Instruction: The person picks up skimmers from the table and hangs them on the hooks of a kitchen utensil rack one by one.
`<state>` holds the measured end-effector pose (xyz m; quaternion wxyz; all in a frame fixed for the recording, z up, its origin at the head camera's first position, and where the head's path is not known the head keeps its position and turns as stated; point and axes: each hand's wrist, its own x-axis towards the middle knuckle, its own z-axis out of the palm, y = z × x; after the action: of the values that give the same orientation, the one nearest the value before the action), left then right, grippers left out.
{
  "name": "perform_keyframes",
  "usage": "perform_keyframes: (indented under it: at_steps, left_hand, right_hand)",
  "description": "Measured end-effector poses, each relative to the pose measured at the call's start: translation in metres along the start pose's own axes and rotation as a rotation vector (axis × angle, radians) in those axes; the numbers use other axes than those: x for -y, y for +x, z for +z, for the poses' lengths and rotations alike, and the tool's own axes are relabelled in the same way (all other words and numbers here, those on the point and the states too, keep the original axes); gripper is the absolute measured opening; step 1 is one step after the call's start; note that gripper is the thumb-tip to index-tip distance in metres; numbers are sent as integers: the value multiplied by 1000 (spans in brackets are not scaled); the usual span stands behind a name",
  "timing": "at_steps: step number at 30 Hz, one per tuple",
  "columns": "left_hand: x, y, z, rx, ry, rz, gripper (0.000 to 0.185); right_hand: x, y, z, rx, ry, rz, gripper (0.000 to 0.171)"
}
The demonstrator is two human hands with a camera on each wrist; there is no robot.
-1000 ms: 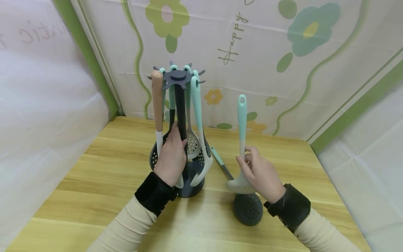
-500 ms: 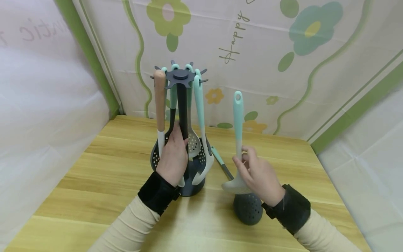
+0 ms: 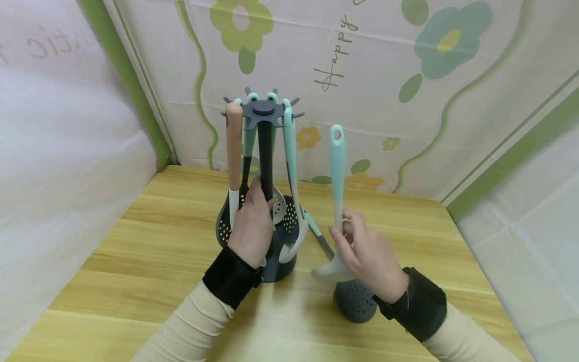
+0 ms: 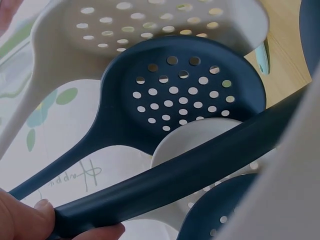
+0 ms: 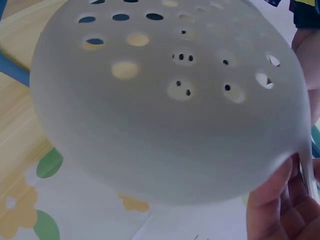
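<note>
My left hand [image 3: 253, 223] grips the dark central pole [image 4: 180, 165] of a utensil rack [image 3: 263, 108]. From the rack's hooks hang several kitchen tools, among them a wooden-handled one [image 3: 234, 146] and mint-handled dark and pale skimmers. My right hand [image 3: 371, 256] pinches the neck of a pale skimmer [image 5: 165, 130], its mint handle pointing up and its perforated head low. The skimmer stays apart from the rack, to its right. Below it on the table lies a dark skimmer [image 3: 356, 304], its middle partly hidden by the pale head.
The rack's round dark base [image 3: 278, 269] stands on a wood-grain table [image 3: 149, 251]. Behind the table hangs a white floral curtain [image 3: 371, 100]. Pale curtains flank the left and right sides.
The rack has turned a little in my left hand's grip and shifted slightly right. My right hand has moved slightly left, bringing the pale skimmer closer to the rack and turning its head.
</note>
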<state>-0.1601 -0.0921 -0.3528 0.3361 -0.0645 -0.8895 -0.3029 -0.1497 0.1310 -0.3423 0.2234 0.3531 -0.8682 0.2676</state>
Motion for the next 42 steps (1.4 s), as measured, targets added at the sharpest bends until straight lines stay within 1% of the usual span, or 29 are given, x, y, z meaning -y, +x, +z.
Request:
perform_keyframes:
  at_steps: [5,9,12,18,24,28,35,42]
  left_hand:
    - [-1,1,0,5,0,-10,47]
    - [-1,1,0,20,-6,-31,46]
    - [-2,1,0,17,-2,-36,46]
    - [-3,1,3,-12,21,-15,47]
    - [-5,0,5,-40,48,11,46]
    - [-6,1,5,-33,59,2,44]
    - [-6,1,7,-34,60,5,44]
    - [-5,0,9,-47,76,26,46]
  right_hand:
    - [5,1,1,-11,14,-24,25]
    - [7,2,3,-23,27,-62,24]
    - [9,3,3,-33,49,-94,23]
    - [15,7,3,-55,80,-150,34]
    - [21,10,3,-58,82,-152,35]
    - [24,11,3,-59,84,-144,33]
    - [28,13,5,-96,112,-201,37]
    - [29,13,5,-111,112,-210,39]
